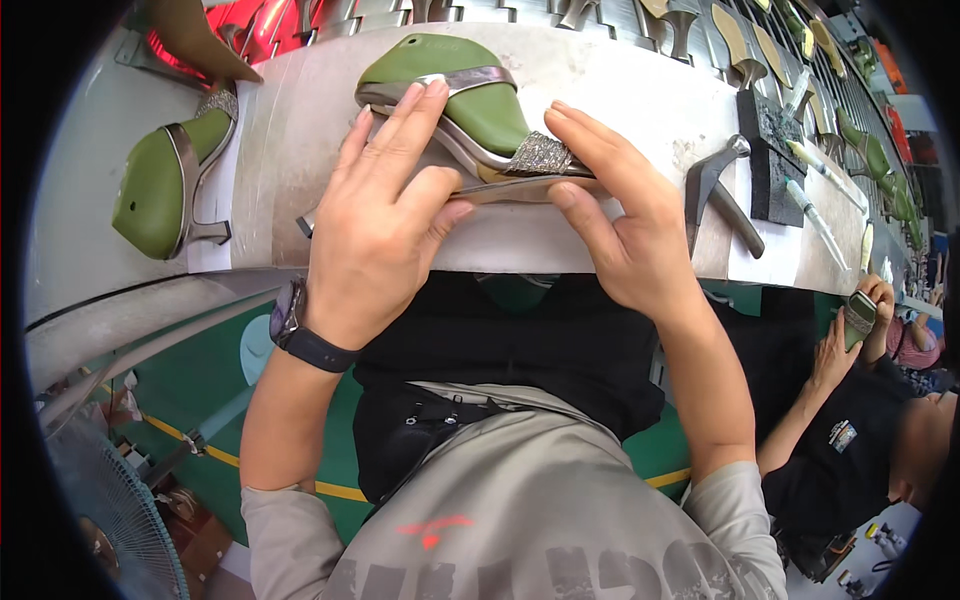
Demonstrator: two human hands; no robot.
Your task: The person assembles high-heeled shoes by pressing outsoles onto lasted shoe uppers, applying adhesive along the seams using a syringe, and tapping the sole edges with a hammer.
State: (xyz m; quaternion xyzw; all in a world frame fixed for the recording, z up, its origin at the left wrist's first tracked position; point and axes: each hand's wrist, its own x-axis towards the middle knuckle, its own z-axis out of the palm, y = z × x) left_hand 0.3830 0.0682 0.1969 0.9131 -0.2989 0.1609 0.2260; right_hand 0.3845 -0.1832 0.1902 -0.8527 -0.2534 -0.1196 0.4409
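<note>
Before me, on the pale workbench (625, 85), the green-filled shoe (490, 115) lies on its side. My left hand (370, 235) holds it, long fingers almost straight over the silver strap (485, 77); my right hand (645, 235) has thumb and forefinger closed around the toe end. If my two hands press unequally, I think the thin sole strip (520, 190) could slip crooked. The toe points rightward, slightly toward me; the long axis slants likewise.

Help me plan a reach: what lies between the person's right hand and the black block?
In the head view, a dark hand tool lies on the tabletop between the right hand and the black block.
</note>
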